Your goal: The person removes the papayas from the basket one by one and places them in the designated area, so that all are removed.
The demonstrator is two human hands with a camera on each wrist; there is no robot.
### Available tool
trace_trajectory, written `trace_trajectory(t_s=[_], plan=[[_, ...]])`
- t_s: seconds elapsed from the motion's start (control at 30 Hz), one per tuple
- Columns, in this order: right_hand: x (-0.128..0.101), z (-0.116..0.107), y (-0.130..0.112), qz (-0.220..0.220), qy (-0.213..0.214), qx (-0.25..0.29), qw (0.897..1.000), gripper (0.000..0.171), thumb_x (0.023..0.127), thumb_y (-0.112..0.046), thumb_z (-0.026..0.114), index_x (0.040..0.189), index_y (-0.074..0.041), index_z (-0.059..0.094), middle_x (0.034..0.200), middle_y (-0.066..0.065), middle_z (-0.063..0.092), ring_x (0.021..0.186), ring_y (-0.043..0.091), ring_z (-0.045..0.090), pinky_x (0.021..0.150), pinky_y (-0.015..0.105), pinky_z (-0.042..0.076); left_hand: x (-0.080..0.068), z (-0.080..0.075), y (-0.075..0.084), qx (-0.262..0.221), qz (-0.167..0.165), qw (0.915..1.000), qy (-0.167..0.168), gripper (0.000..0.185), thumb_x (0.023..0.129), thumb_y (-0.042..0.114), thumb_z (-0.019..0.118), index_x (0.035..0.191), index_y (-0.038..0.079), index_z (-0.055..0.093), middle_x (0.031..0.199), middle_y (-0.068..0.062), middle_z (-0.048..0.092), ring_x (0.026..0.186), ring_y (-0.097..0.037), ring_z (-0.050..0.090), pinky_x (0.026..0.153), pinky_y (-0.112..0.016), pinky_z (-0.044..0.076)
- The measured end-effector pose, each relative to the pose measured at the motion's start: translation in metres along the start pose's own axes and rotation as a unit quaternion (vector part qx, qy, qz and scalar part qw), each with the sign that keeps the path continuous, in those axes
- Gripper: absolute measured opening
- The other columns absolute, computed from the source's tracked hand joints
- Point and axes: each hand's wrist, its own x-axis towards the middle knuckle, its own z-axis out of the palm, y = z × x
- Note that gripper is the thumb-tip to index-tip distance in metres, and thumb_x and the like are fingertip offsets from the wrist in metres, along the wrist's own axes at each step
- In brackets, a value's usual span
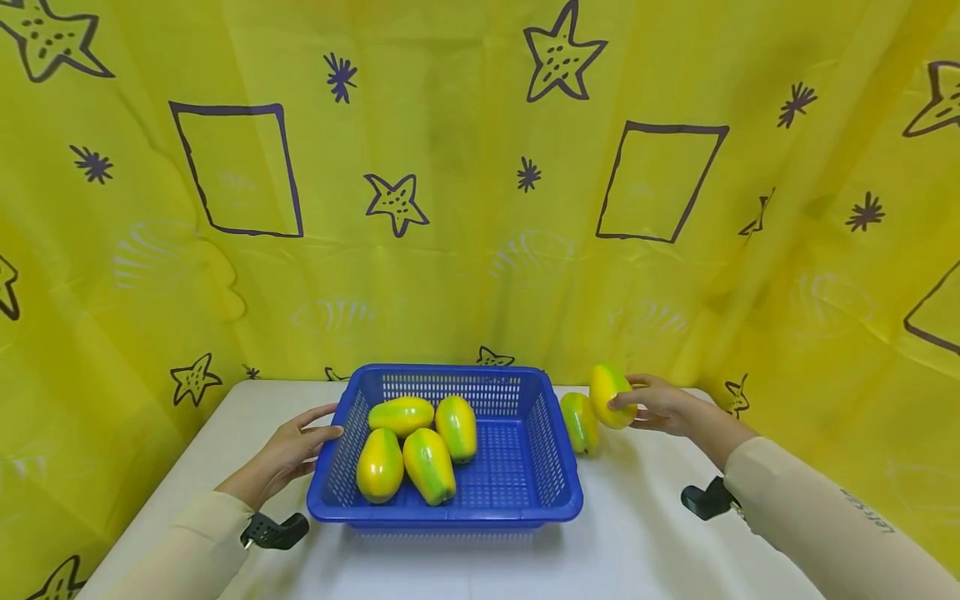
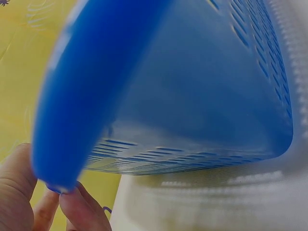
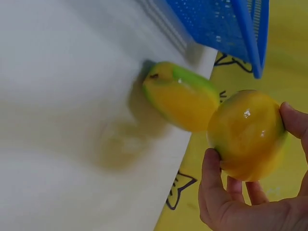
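A blue plastic basket (image 1: pixel 555 479) holds several yellow-green papayas (image 1: pixel 430 467), grouped in its left half. My left hand (image 1: pixel 288 450) is at the basket's left rim; the left wrist view has the rim (image 2: pixel 72 120) between thumb and fingers. To the right of the basket, my right hand (image 1: pixel 660 404) grips a papaya (image 1: pixel 609 396) between thumb and fingertips. The right wrist view shows this held papaya (image 3: pixel 248 137) raised, its shadow on the table. Another papaya (image 1: pixel 580 423) lies on the table close by the basket's right side, partly overlapped by the held one.
The white table (image 1: pixel 637 533) carries the basket and the loose papaya. A yellow curtain (image 1: pixel 465 275) with dark star drawings hangs right behind the table's far edge and along both sides. Each wrist wears a black strap mount (image 1: pixel 277 531).
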Motion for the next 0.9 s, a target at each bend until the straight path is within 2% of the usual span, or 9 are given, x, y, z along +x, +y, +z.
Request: trace_trajectory(t_s=[0.4,0.63,0.9], plan=[[0.010,-0.017,0.017,0.009,0.000,0.011,1.000,0.089,0.091,-0.011,0.067,0.153,0.008,0.005,0.150,0.033,0.019,0.137,0.052,0.026,0.113,0.054,0.032,-0.002,0.001,0.001,-0.004,0.006,1.0000,0.001,0.069,0.096,0.030,0.063,0.154,0.011,0.030,0.141,-0.030,0.046,0.106,-0.030,0.065,0.085,-0.039,0.058],[0.016,-0.018,0.029,0.008,0.001,0.002,1.000,0.087,0.092,-0.012,0.065,0.152,0.008,0.006,0.148,0.033,0.022,0.135,0.051,0.031,0.113,0.054,0.033,-0.002,0.000,0.001,-0.015,0.009,0.9998,-0.005,0.069,0.096,0.028,0.063,0.154,0.010,0.030,0.138,-0.030,0.049,0.090,-0.017,0.067,0.077,-0.033,0.059],[0.022,-0.020,0.039,0.014,0.013,0.000,1.000,0.088,0.089,-0.011,0.070,0.151,0.008,0.010,0.146,0.033,0.025,0.131,0.048,0.037,0.114,0.053,0.032,-0.003,0.000,0.001,-0.018,0.006,0.9998,-0.006,0.070,0.095,0.028,0.063,0.154,0.010,0.030,0.139,-0.030,0.049,0.090,-0.016,0.065,0.075,-0.031,0.058]])
